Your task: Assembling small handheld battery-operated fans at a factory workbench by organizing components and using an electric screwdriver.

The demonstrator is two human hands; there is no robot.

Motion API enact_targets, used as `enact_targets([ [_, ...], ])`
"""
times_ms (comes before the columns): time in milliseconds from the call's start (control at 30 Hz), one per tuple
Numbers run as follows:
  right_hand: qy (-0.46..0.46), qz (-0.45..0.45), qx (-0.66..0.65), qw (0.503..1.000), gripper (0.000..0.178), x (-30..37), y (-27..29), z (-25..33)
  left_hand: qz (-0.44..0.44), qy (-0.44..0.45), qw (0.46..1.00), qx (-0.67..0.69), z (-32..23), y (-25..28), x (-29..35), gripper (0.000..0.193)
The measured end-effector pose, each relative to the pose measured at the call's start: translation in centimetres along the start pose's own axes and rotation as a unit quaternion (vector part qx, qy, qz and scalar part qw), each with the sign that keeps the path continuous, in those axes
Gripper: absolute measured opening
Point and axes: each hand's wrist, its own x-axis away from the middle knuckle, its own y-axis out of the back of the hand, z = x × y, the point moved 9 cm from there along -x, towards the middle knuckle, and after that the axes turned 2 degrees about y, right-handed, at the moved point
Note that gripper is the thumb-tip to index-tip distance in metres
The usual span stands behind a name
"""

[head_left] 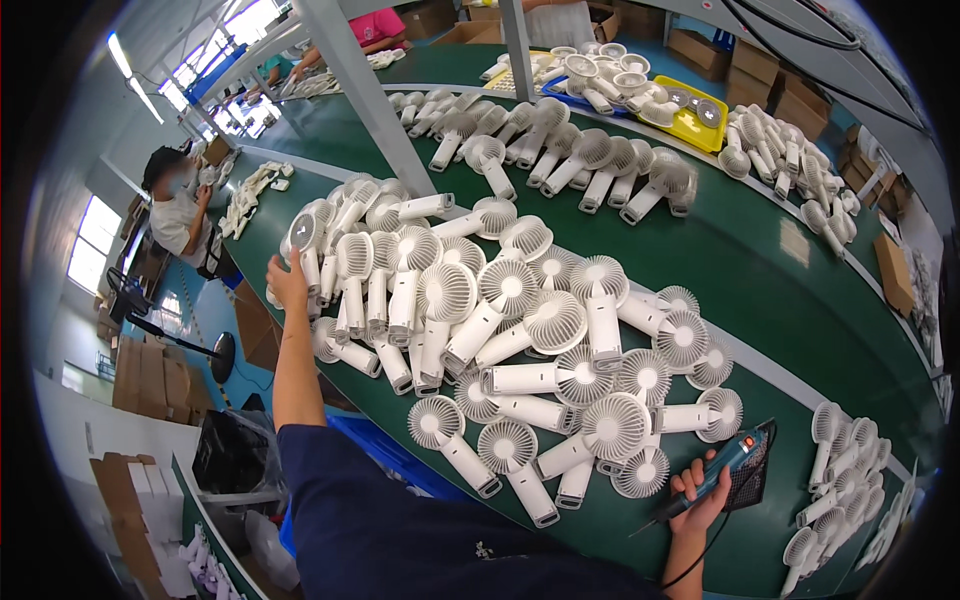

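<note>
Dozens of white fans (pixel 447 292) heaped between hands; can't tell done from left. Right hand (pixel 698 496) grips electric screwdriver (pixel 736 454), bit touching no fan; left hand (pixel 288 283) at pile's edge, grip unclear.

A long green table (pixel 770 300) stretches across the room, with grey metal posts (pixel 368 100) beside its middle strip. To the left, bright windows (pixel 95 243) break a pale wall (pixel 78 325) and tube lights (pixel 120 55) glow overhead. Cardboard boxes (pixel 150 378) and a black floor fan (pixel 222 357) stand on the blue floor (pixel 243 390).
</note>
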Motion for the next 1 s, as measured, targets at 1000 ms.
enact_targets([
  [1000, 0.012, -0.027, -0.016, 0.999, 0.030, -0.1, 1.2, 0.3, 0.698, -0.408, 0.588, -0.011, -33.3, -14.1, 23.9, 0.053],
])
